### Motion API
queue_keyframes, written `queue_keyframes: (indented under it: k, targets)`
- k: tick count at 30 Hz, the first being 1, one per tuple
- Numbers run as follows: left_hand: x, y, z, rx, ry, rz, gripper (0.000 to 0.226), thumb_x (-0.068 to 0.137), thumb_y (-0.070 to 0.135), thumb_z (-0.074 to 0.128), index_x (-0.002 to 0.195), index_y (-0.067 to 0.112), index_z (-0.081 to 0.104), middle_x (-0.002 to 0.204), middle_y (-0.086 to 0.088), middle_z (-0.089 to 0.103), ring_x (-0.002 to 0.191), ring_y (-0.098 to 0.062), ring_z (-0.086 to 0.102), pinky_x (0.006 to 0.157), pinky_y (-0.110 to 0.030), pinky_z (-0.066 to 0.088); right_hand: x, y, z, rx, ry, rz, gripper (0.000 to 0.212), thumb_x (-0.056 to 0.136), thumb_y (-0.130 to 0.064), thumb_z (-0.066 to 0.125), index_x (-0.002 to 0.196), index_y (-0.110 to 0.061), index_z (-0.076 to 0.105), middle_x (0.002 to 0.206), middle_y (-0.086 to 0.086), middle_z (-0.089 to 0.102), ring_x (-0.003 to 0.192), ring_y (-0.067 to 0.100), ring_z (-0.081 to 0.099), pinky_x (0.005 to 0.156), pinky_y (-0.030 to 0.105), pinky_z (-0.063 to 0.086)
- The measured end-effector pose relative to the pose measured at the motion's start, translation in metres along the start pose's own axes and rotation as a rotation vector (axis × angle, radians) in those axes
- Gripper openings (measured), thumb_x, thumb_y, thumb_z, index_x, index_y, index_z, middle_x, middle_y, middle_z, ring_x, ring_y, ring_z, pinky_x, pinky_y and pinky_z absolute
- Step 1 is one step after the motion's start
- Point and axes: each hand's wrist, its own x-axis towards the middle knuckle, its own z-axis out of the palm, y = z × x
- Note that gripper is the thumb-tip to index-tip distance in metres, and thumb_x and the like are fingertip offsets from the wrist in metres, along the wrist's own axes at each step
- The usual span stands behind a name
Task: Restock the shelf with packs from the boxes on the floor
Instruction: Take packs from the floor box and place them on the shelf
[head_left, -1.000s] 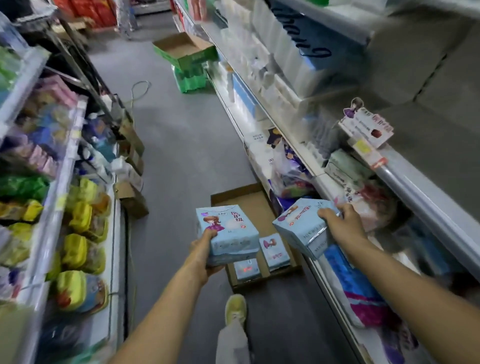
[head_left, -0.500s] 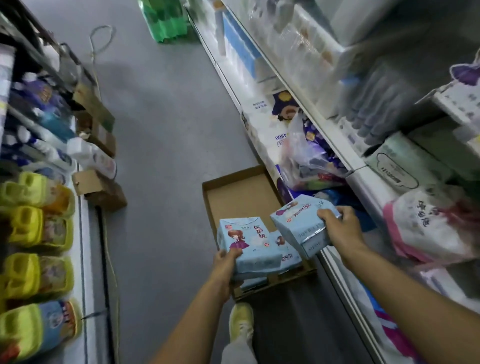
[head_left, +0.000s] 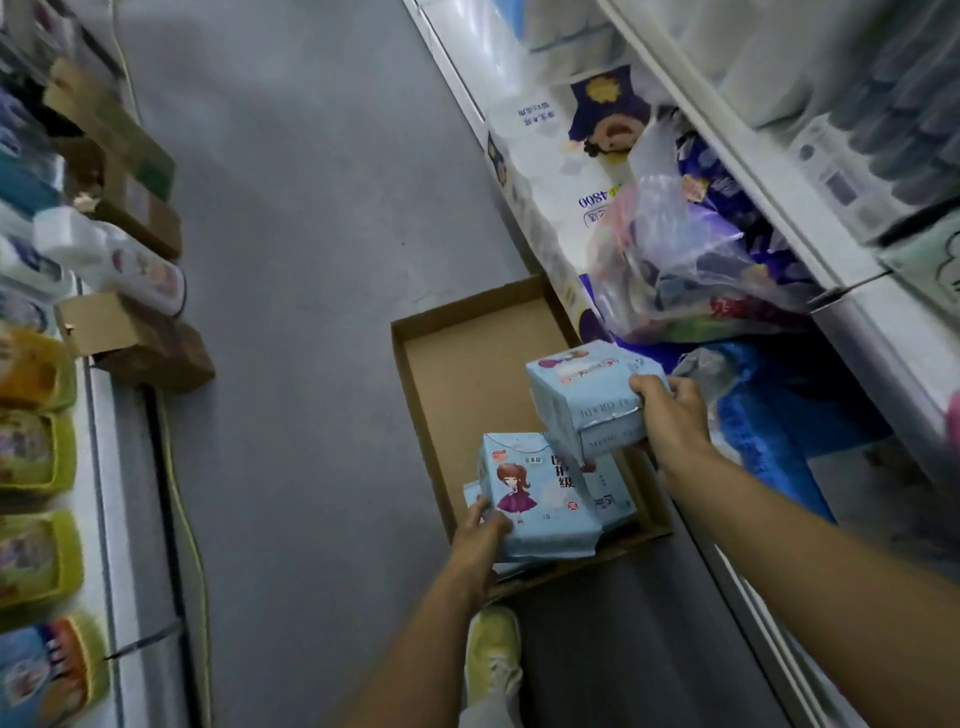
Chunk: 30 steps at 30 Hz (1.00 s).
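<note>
Below, each hand grips a blue pack over the cardboard box.

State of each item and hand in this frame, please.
left hand: grips left pack
left pack: held over box
right hand: grips right pack
right pack: held, tilted
cardboard box: open, on floor, mostly bare
packs in box: lying flat

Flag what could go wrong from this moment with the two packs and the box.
The right hand grips a stack of pale blue packs by one end only; the lower one could slip out. The left hand pinches its pack at a corner. The cardboard box lies near the shoe, a possible trip.
</note>
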Motion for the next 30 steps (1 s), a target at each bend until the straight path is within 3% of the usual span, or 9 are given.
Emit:
queue_keyframes:
  k: [2, 5, 6, 10, 13, 15, 19, 22, 30]
  targets:
    - [0.007, 0.002, -0.002, 0.004, 0.046, -0.011, 0.044, 0.098, 0.012, 0.051, 0.14, 0.023, 0.046, 0.127, -0.015, 0.059, 0.113, -0.035, 0.06, 0.091, -0.049, 0.054, 0.009, -0.003, 0.012, 0.043, -0.058, 0.031, 0.028, 0.09, -0.023, 0.056, 0.116, -0.02, 0.045, 0.113, 0.01, 0.058, 0.093, 0.023, 0.061, 0.078, 0.043, 0.056]
    - [0.006, 0.012, -0.006, -0.078, 0.097, -0.003, 0.02, 0.101, 0.012, 0.05, 0.119, 0.018, 0.056, 0.105, -0.015, 0.065, 0.085, -0.027, 0.064, 0.055, -0.033, 0.057, 0.018, -0.005, 0.023, -0.055, -0.155, 0.067, 0.041, 0.094, -0.012, 0.048, 0.133, -0.024, 0.04, 0.124, 0.006, 0.049, 0.11, 0.027, 0.052, 0.093, 0.051, 0.051]
    - [0.005, 0.018, -0.007, -0.102, 0.116, -0.003, 0.019, 0.1, 0.013, 0.049, 0.117, 0.016, 0.058, 0.102, -0.014, 0.066, 0.083, -0.026, 0.064, 0.054, -0.03, 0.055, 0.02, -0.005, 0.025, -0.146, -0.164, 0.071, 0.049, 0.094, -0.009, 0.046, 0.139, -0.024, 0.036, 0.128, 0.006, 0.047, 0.113, 0.029, 0.051, 0.094, 0.049, 0.05]
    - [-0.009, 0.049, -0.015, -0.147, 0.161, 0.019, 0.013, 0.101, 0.019, 0.046, 0.099, 0.013, 0.058, 0.11, -0.01, 0.06, 0.097, -0.022, 0.06, 0.074, -0.033, 0.05, 0.004, -0.009, 0.024, -0.319, -0.176, 0.051, 0.053, 0.095, -0.009, 0.045, 0.145, -0.023, 0.035, 0.141, 0.007, 0.041, 0.107, 0.028, 0.056, 0.078, 0.038, 0.05]
    - [-0.03, 0.08, -0.018, -0.178, 0.123, 0.08, 0.016, 0.103, 0.022, 0.047, 0.116, 0.016, 0.052, 0.117, -0.009, 0.061, 0.104, -0.024, 0.062, 0.077, -0.034, 0.053, -0.016, -0.019, 0.018, -0.32, -0.184, 0.063, 0.046, 0.096, -0.005, 0.043, 0.141, -0.018, 0.044, 0.124, 0.011, 0.052, 0.076, 0.018, 0.056, 0.06, 0.029, 0.046]
    - [-0.048, 0.098, -0.02, -0.219, 0.093, 0.125, 0.017, 0.103, 0.023, 0.048, 0.117, 0.016, 0.053, 0.111, -0.009, 0.064, 0.098, -0.022, 0.064, 0.077, -0.035, 0.054, -0.032, -0.031, 0.013, -0.299, -0.181, 0.057, 0.043, 0.096, -0.004, 0.043, 0.138, -0.015, 0.048, 0.11, 0.008, 0.054, 0.068, 0.015, 0.052, 0.059, 0.029, 0.044]
    - [-0.088, 0.131, -0.02, -0.289, 0.02, 0.179, 0.013, 0.102, 0.019, 0.047, 0.109, 0.014, 0.058, 0.085, -0.003, 0.061, 0.073, -0.016, 0.058, 0.064, -0.029, 0.045, -0.062, -0.059, 0.004, -0.245, -0.193, 0.038, 0.04, 0.093, -0.003, 0.047, 0.131, -0.011, 0.055, 0.108, 0.006, 0.058, 0.077, 0.013, 0.054, 0.065, 0.029, 0.047]
    - [-0.118, 0.149, -0.02, -0.298, 0.005, 0.207, 0.016, 0.102, 0.02, 0.049, 0.115, 0.014, 0.057, 0.096, -0.006, 0.066, 0.086, -0.02, 0.066, 0.068, -0.032, 0.052, -0.086, -0.082, -0.002, -0.178, -0.215, 0.05, 0.032, 0.093, -0.004, 0.047, 0.123, -0.01, 0.059, 0.09, 0.006, 0.059, 0.072, 0.017, 0.055, 0.058, 0.029, 0.044]
    - [-0.211, 0.183, -0.012, -0.327, -0.083, 0.31, 0.03, 0.101, 0.024, 0.051, 0.129, 0.012, 0.056, 0.104, -0.007, 0.07, 0.093, -0.021, 0.069, 0.069, -0.033, 0.055, -0.155, -0.143, -0.033, 0.0, -0.222, -0.035, 0.021, 0.095, -0.002, 0.048, 0.106, -0.012, 0.063, 0.088, 0.008, 0.057, 0.078, 0.019, 0.053, 0.059, 0.03, 0.047]
